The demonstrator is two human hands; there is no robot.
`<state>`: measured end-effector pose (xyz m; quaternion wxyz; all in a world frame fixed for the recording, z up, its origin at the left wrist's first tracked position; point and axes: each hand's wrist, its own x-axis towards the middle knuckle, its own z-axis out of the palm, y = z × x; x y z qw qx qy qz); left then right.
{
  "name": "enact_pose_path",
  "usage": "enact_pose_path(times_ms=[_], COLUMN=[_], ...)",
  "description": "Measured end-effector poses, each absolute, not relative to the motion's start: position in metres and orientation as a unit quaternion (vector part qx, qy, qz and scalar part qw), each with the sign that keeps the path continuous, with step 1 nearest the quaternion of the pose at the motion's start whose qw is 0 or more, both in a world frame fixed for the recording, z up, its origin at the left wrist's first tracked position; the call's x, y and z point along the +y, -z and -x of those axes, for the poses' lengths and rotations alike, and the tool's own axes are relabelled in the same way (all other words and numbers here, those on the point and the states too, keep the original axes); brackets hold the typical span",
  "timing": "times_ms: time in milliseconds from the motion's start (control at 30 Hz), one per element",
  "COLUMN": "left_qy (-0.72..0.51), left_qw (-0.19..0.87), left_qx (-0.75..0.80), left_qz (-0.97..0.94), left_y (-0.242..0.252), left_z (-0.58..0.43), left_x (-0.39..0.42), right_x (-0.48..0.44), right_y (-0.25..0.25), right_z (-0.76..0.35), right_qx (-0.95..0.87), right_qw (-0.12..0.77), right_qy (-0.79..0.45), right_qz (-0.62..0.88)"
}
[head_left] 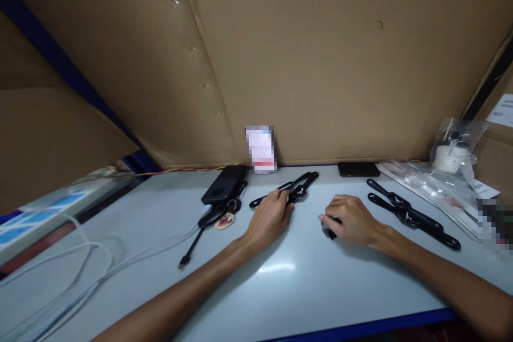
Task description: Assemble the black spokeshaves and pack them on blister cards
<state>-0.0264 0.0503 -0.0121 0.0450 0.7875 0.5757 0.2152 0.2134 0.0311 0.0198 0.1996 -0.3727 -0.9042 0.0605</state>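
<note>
Two black metal spokeshaves lie crossed at the middle of the table. My left hand (269, 214) is over them, its fingers bent down around the near spokeshave (300, 191) and covering its left handle. The far spokeshave (256, 202) shows its left end beyond my fingers. My right hand (348, 219) is closed just above the table, a small black piece (331, 231) sticking out below the thumb; most of it is hidden and its kind does not show. To the right of that hand lie two more spokeshaves (412, 219), side by side.
A lit phone (261, 149) leans on the cardboard wall (320, 64). A black power bank (225, 184) with cable and key tag (224, 220) lies left. A dark phone (358, 169), plastic packets (436, 192) and a bagged cup (448, 155) are at right. White cables (94, 246) trail left.
</note>
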Motion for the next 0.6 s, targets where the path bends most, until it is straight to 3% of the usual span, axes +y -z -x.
enact_pose_path(times_ms=[267, 600], left_qy=[-0.209, -0.159], left_qw=[0.133, 0.036], left_qx=[0.514, 0.525], left_qz=[-0.821, -0.835], left_y=[0.001, 0.003], left_z=[0.009, -0.009], left_x=[0.027, 0.0], right_x=[0.031, 0.033], right_y=[-0.011, -0.012], right_z=[-0.2, -0.192], right_qx=[-0.844, -0.786], right_qw=[0.221, 0.21], right_qy=[-0.07, -0.154], right_qz=[0.483, 0.561])
